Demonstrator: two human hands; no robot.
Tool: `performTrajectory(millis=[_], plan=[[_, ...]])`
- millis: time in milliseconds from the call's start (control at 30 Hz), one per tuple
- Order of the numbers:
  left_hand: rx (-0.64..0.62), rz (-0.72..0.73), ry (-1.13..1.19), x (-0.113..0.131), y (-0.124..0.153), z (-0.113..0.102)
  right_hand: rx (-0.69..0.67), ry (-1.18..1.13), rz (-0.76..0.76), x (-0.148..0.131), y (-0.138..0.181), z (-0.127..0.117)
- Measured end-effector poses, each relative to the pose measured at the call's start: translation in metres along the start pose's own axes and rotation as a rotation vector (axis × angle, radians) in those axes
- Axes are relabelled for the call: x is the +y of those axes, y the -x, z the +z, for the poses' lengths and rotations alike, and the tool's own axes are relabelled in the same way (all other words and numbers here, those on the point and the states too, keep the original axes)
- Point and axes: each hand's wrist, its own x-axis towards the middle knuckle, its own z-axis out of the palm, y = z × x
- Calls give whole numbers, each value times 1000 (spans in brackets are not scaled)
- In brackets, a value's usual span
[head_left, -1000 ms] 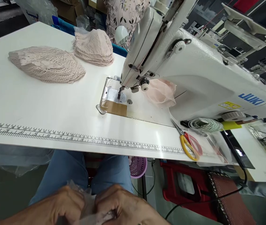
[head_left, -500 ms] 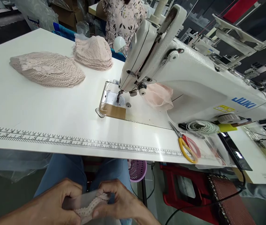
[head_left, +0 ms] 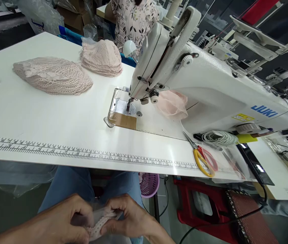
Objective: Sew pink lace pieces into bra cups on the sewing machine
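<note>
Low over my lap, in front of the table edge, both hands grip one piece of pale pink lace fabric [head_left: 99,226] with a scalloped, dotted trim and a sheer part. My left hand [head_left: 74,220] pinches its left end between thumb and fingers. Holding the right end is my right hand [head_left: 126,217], its thumb pressed on the lace. The sheer part stretches between the two hands. Above them on the table stands a white sewing machine [head_left: 209,84], its presser foot [head_left: 128,105] over the needle plate with no fabric under it.
Two lace piles, a wide one [head_left: 53,76] and a folded one [head_left: 102,57], lie on the table's left. Sheer peach fabric [head_left: 173,104] rests under the machine arm. Yellow-handled scissors [head_left: 201,161] lie near the front edge. A purple basket [head_left: 150,184] and red stool [head_left: 207,206] stand below. A person [head_left: 136,23] sits opposite.
My hands have drawn slightly closer together, the left one shifting a little to the right. Both still hold the lace fabric. The view has shifted very slightly; the table things stay put.
</note>
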Motion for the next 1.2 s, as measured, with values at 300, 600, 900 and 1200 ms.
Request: performTrajectory(millis=[300,600,900,1200], plan=[[55,5,-73,3,0,1,36,93,87,1,1,-6],[90,-41,-35,5,3,3,55,131,-10,5,-1,-1],[80,-36,92,-7,7,-1,4,191,27,15,0,-4],[25,-70,-16,-5,6,-7,48,202,79,8,0,1]])
